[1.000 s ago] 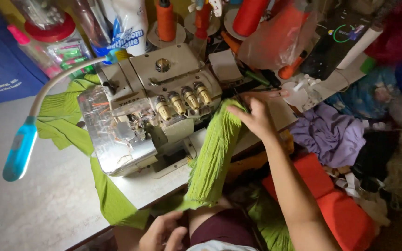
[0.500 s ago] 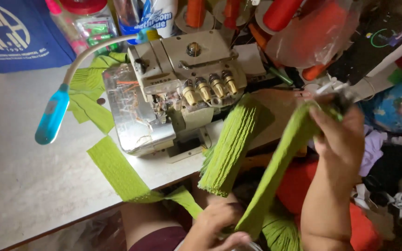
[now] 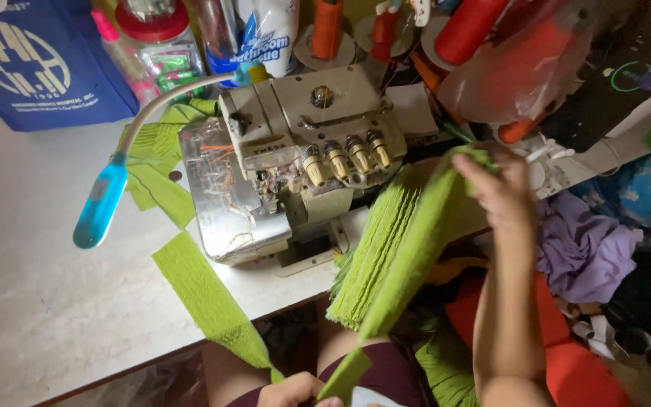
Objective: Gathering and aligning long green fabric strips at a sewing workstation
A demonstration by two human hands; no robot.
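Note:
My right hand [image 3: 500, 190] pinches the top end of a long green fabric strip [image 3: 417, 255], stretched taut down to my left hand [image 3: 295, 392], which grips its lower end at the bottom edge of the view. Beside the strip lies a stack of green strips [image 3: 375, 255], draped over the table's front edge just right of the overlock sewing machine [image 3: 295, 162]. Another green strip [image 3: 205, 298] trails from the machine's left side across the table and over the edge.
A blue-headed gooseneck lamp [image 3: 101, 202] arches over the white table [image 3: 47, 301]. Orange thread cones [image 3: 325, 26], bottles and a blue bag [image 3: 35, 60] stand behind the machine. Purple cloth [image 3: 585, 252], red cloth [image 3: 566, 354] and clutter lie at right.
My right hand lifted one green strip off the stack, swung it out right, then brought it back toward the stack. My left hand holds its lower end throughout. The view shifted slightly.

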